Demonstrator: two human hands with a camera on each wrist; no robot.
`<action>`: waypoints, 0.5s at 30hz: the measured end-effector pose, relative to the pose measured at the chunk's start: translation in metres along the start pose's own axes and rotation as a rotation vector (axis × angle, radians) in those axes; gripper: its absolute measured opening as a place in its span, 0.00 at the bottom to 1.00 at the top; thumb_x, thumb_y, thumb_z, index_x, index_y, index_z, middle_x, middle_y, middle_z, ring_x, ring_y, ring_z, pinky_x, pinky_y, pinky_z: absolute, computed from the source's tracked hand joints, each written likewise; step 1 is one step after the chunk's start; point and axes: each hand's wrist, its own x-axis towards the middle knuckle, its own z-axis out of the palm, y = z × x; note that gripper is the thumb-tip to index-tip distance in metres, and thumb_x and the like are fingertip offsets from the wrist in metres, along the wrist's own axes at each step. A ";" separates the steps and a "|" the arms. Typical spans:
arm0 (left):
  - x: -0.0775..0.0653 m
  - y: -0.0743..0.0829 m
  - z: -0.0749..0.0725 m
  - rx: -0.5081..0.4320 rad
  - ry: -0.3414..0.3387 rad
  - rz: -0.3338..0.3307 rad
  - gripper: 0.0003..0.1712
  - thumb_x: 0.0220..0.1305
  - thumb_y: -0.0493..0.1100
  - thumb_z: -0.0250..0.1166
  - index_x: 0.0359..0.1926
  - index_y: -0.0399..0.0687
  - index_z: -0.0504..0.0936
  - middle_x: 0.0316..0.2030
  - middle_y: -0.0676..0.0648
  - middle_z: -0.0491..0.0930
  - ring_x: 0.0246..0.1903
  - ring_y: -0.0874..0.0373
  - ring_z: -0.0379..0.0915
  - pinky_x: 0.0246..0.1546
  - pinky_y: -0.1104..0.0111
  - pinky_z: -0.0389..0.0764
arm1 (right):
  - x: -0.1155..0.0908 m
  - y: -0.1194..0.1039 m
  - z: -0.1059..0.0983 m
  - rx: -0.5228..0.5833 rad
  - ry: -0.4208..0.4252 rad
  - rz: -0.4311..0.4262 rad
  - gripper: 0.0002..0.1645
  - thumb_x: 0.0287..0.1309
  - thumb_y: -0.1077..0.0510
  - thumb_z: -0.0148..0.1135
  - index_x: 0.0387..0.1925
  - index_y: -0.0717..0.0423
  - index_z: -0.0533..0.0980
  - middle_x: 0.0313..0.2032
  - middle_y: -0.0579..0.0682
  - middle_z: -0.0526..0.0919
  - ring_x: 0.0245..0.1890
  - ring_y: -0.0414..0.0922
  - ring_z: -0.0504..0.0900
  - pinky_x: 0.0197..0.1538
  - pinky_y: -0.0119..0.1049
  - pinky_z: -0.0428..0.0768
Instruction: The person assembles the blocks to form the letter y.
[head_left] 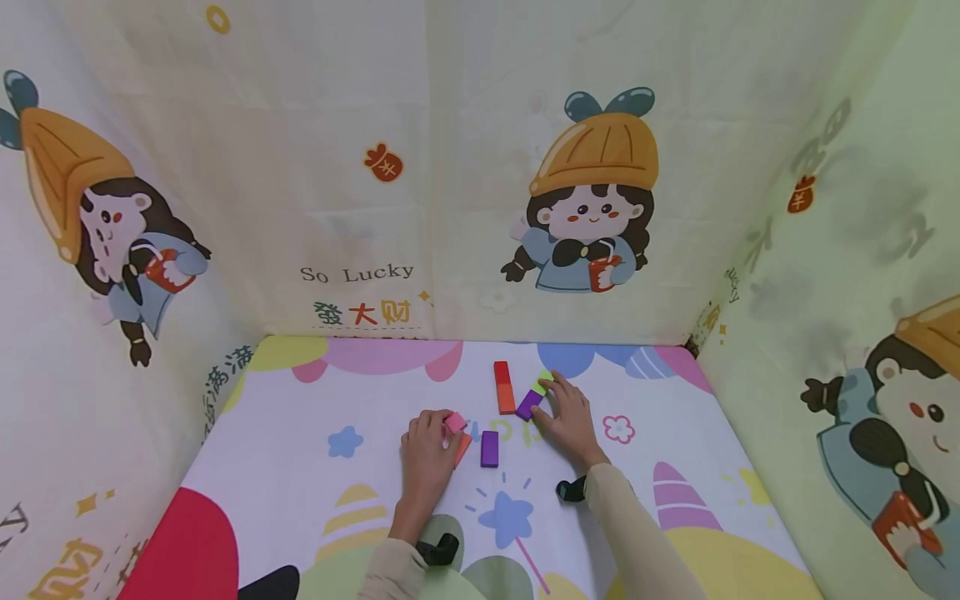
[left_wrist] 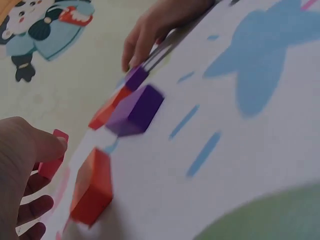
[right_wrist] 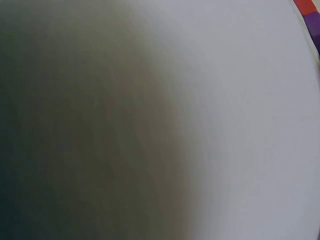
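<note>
My left hand (head_left: 429, 454) pinches a small pink block (left_wrist: 53, 156) between thumb and fingers, held above the table. Just under that hand lies an orange block (left_wrist: 92, 187), partly covered by the fingers in the head view. My right hand (head_left: 572, 419) reaches farther out, thumb beside a purple block (head_left: 529, 405) and fingertips at the far end of a lime green block (head_left: 543, 382). Those two blocks lie end to end on a slant. Left of them a red block (head_left: 501, 372) and an orange block (head_left: 506, 399) form a straight row.
Another purple block (head_left: 490, 449) lies alone between the hands. The printed tabletop (head_left: 285, 467) is bounded by a back wall (head_left: 465, 208) and side walls of patterned cloth. A black object (head_left: 270, 583) sits at the near left edge. The right wrist view is mostly blurred.
</note>
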 end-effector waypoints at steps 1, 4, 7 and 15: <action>-0.002 0.004 0.002 -0.006 0.007 0.019 0.22 0.60 0.43 0.77 0.54 0.47 0.83 0.48 0.43 0.82 0.52 0.44 0.77 0.55 0.46 0.73 | 0.000 0.000 0.000 0.000 0.000 0.000 0.39 0.65 0.40 0.66 0.73 0.47 0.69 0.81 0.56 0.59 0.81 0.61 0.57 0.81 0.64 0.49; -0.008 0.017 0.009 -0.019 0.013 0.067 0.22 0.59 0.43 0.78 0.53 0.48 0.83 0.47 0.45 0.82 0.50 0.46 0.78 0.54 0.48 0.75 | 0.000 0.000 0.000 -0.003 0.000 -0.002 0.39 0.65 0.40 0.66 0.73 0.47 0.69 0.81 0.56 0.59 0.81 0.61 0.57 0.81 0.64 0.49; -0.013 0.028 0.019 -0.015 -0.007 0.089 0.23 0.59 0.45 0.78 0.54 0.50 0.83 0.48 0.46 0.82 0.49 0.49 0.77 0.52 0.53 0.77 | 0.000 -0.001 -0.001 -0.003 -0.003 -0.002 0.39 0.65 0.40 0.65 0.73 0.48 0.69 0.81 0.56 0.59 0.81 0.61 0.57 0.80 0.64 0.49; -0.015 0.050 0.043 0.019 -0.070 0.118 0.25 0.60 0.48 0.78 0.57 0.52 0.83 0.50 0.48 0.82 0.52 0.50 0.76 0.52 0.55 0.77 | 0.000 -0.003 -0.001 -0.011 0.009 -0.011 0.40 0.63 0.40 0.66 0.73 0.50 0.70 0.80 0.58 0.60 0.81 0.62 0.58 0.80 0.67 0.50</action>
